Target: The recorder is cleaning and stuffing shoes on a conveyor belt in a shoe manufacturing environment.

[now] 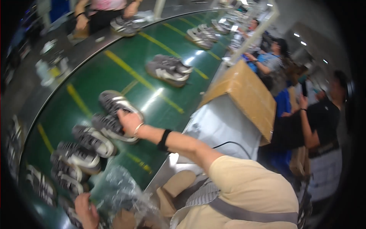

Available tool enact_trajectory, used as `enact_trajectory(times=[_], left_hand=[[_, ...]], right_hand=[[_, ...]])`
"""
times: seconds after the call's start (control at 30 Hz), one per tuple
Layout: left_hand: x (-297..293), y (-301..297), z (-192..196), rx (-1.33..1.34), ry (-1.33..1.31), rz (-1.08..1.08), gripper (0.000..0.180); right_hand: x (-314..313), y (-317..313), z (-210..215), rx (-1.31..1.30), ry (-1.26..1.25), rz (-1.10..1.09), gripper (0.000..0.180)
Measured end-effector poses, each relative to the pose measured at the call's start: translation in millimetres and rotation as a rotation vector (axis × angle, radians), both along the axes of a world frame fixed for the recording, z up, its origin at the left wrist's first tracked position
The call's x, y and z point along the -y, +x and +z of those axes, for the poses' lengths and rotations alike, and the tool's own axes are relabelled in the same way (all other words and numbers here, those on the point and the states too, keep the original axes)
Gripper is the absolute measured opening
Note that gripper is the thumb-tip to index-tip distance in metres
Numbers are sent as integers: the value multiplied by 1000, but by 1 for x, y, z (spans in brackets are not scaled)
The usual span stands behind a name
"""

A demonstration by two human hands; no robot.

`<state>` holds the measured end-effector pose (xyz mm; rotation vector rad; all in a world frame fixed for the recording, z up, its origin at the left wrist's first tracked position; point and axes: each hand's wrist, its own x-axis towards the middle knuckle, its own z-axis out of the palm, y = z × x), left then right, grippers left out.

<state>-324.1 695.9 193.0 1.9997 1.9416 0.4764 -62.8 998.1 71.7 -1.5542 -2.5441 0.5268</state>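
Observation:
Over the green conveyor belt (126,91) my right hand (130,123) reaches out, its fingers closed on a grey sneaker (108,127) with a pale toe and sole. Against that shoe lies another grey sneaker (116,102), with white stripes. My left hand (87,212) is low at the left, blurred, its thumb and fingers apart. Beside it are a crumpled clear plastic bag (120,191) and a row of similar grey sneakers (78,156). What lies under the left palm is hidden.
More sneaker pairs (167,70) sit farther up the belt between yellow lines. An open cardboard box (244,95) stands to my right, with brown shoe-shaped pieces (177,183) below. Across the belt a person (103,15) handles a sneaker; other people (320,114) are at the right.

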Motion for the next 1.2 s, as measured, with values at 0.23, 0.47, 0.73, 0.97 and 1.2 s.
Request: enact_trajectory(times=[0.23,0.47,0.73,0.97,1.2], left_hand=[[82,46,34,-73,111,28,33],[190,87,42,181,-163,182,42],[160,71,-6,241,82,85,48],[142,73,-13,86,114,89,55],[146,117,-62,82,97,69,61]], right_hand=[[-3,24,9,99,266,668,26],[-17,19,39,-1488,-675,-595,13],[153,35,80,-1012,-697,149,18],[294,6,45,-883,-976,263,18],[363,-3,-9,-960,-778,89,12]])
